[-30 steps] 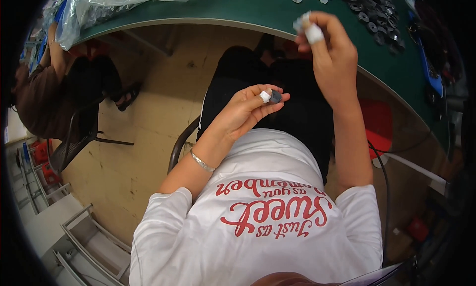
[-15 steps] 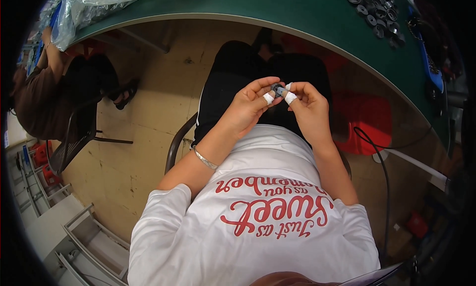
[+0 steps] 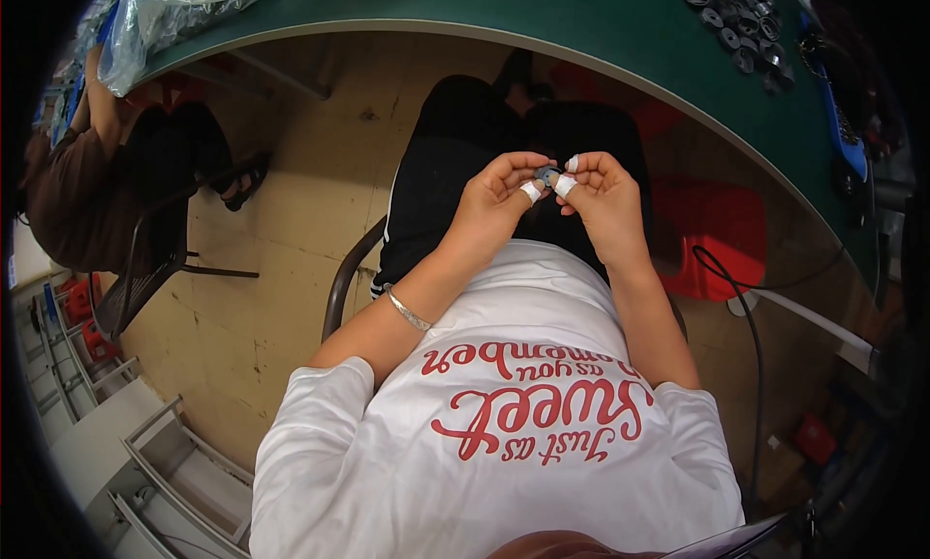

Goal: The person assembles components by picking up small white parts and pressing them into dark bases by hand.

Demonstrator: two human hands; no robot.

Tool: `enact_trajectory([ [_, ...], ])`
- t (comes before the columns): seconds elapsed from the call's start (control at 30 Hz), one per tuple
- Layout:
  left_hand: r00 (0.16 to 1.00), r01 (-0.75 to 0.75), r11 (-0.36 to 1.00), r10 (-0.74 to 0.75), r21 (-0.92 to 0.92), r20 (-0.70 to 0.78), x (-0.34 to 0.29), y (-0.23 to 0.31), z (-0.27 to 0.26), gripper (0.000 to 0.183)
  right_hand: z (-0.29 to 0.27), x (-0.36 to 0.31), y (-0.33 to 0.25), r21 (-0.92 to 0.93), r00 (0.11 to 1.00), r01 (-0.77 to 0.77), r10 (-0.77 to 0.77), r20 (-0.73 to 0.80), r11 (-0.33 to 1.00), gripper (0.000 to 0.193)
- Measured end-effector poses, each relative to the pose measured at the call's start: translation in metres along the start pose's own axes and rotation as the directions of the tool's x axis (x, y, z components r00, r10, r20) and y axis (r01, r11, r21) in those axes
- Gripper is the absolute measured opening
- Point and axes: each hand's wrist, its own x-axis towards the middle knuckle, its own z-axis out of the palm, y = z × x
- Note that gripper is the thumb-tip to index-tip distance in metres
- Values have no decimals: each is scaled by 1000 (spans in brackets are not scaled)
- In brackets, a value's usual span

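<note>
Above my lap, a small grey and black plastic part (image 3: 547, 177) sits between the fingertips of both hands. My left hand (image 3: 497, 193) pinches it from the left, its thumb wrapped in white tape. From the other side my right hand (image 3: 605, 199) presses its taped thumb against the part, while its taped index finger is bent above. Fingers cover much of the part, so its exact kind cannot be made out. My left wrist wears a silver bangle (image 3: 407, 308).
The green table (image 3: 581, 16) curves ahead, bearing several black plastic parts (image 3: 741, 26), a blue tray (image 3: 845, 138) and clear plastic bags (image 3: 165, 21). A red stool (image 3: 712, 234) and a black cable (image 3: 759, 394) are at right. Another person (image 3: 82, 186) sits at left.
The part has turned between my fingers, and the grey piece that stuck out toward my right thumb now lies flatter. My right thumb has shifted slightly left across it.
</note>
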Motion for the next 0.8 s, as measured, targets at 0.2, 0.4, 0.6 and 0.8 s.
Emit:
enact_trajectory([
  [0.2, 998, 50, 998, -51, -46, -30, 1, -3, -2, 25, -4, 10, 12, -256, 995, 101, -100, 17, 961, 14],
  [0.4, 969, 214, 957, -233, -196, -80, 0, 0, -5, 18, -8, 7, 19, -104, 992, -38, 51, 120, 994, 18],
  [0.6, 963, 239, 944, -260, -230, -68, 2, -10, -10, 16, -10, 5, 22, -213, 986, 27, 9, 166, 977, 16],
  [0.8, 967, 181, 977, -198, -112, -159, 2, -11, -4, 20, -6, 7, 22, -185, 983, -13, 46, 176, 983, 17],
])
